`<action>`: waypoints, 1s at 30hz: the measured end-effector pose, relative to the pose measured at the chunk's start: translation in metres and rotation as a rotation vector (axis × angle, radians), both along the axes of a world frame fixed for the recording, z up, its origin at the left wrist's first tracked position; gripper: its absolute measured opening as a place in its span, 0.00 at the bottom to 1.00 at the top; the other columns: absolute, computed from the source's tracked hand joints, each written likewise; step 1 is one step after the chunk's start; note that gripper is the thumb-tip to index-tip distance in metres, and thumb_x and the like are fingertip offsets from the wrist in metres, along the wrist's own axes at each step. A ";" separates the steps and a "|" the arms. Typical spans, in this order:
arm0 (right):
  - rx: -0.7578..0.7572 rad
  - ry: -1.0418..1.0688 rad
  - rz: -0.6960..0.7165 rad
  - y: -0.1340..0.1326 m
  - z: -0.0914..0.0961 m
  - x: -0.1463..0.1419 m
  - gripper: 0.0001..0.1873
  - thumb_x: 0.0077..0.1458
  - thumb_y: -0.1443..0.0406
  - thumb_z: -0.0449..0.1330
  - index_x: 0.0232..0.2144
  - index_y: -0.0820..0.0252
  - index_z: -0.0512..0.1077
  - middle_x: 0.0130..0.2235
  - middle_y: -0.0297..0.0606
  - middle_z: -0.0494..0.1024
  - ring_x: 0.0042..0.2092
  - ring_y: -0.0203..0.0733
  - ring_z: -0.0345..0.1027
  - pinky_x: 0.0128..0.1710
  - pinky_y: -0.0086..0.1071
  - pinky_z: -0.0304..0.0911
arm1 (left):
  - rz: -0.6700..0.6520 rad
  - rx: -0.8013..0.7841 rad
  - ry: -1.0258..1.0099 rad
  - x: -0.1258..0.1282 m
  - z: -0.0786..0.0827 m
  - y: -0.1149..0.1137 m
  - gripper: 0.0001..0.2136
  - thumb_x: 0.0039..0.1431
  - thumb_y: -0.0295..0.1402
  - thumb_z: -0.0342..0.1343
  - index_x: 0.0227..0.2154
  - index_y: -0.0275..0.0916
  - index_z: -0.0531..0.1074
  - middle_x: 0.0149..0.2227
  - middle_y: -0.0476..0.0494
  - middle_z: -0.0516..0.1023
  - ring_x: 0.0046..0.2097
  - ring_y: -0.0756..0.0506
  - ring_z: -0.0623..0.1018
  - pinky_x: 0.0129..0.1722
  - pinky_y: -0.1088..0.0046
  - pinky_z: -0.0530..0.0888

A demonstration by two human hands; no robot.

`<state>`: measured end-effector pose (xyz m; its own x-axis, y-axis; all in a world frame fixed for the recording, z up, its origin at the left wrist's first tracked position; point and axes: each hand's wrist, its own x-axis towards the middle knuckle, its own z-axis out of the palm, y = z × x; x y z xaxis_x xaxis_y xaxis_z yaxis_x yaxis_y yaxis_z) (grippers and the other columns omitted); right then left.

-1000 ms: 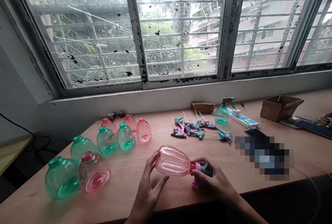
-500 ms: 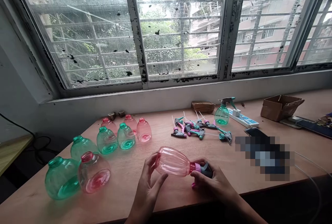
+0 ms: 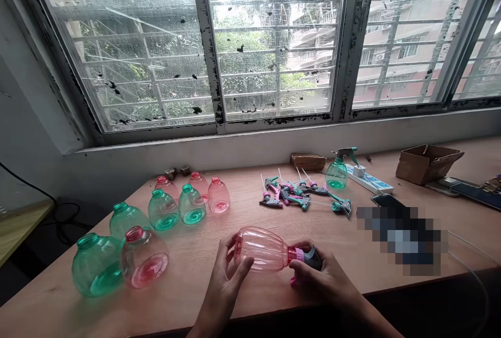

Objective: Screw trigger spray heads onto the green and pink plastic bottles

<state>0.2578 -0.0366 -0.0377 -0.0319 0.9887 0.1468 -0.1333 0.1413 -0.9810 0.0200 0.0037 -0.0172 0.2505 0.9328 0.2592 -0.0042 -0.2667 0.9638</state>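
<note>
Pink bottle (image 3: 261,249) held sideways over the tabletop (image 3: 188,304), left hand (image 3: 228,281) curled round its base, right hand (image 3: 327,276) closed on the spray head (image 3: 313,258) at its neck. Beyond, one green bottle (image 3: 336,176) is topped; eight open bottles (image 3: 163,212) and loose sprayers (image 3: 301,200) remain.

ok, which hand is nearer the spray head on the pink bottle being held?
Right. The right hand is on the spray head; the left hand is at the opposite end of the pink bottle, around its base.
</note>
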 end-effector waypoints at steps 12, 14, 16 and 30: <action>0.008 0.037 -0.017 -0.001 0.005 0.000 0.21 0.52 0.53 0.71 0.40 0.61 0.74 0.28 0.32 0.75 0.28 0.38 0.73 0.32 0.36 0.77 | 0.085 0.141 -0.013 0.001 -0.001 -0.005 0.24 0.57 0.41 0.64 0.55 0.45 0.67 0.59 0.38 0.69 0.62 0.34 0.69 0.63 0.55 0.65; 0.004 0.039 -0.006 -0.001 0.005 -0.001 0.21 0.51 0.53 0.71 0.40 0.61 0.74 0.30 0.32 0.75 0.28 0.39 0.74 0.32 0.36 0.77 | 0.123 0.106 -0.019 0.002 0.002 -0.005 0.23 0.57 0.44 0.63 0.54 0.44 0.68 0.56 0.38 0.71 0.59 0.34 0.72 0.61 0.55 0.67; -0.003 0.028 0.000 -0.001 0.005 -0.001 0.22 0.50 0.52 0.71 0.40 0.61 0.74 0.32 0.33 0.75 0.28 0.39 0.75 0.31 0.35 0.77 | 0.126 0.077 -0.006 0.002 0.003 -0.004 0.23 0.57 0.45 0.63 0.53 0.42 0.70 0.54 0.38 0.73 0.57 0.34 0.74 0.60 0.56 0.69; 0.015 -0.015 -0.047 0.000 0.005 -0.001 0.24 0.49 0.49 0.71 0.38 0.60 0.74 0.29 0.34 0.77 0.27 0.41 0.75 0.28 0.33 0.74 | 0.087 0.084 -0.056 0.007 -0.002 -0.008 0.27 0.55 0.45 0.64 0.55 0.44 0.63 0.62 0.36 0.68 0.66 0.34 0.64 0.66 0.54 0.60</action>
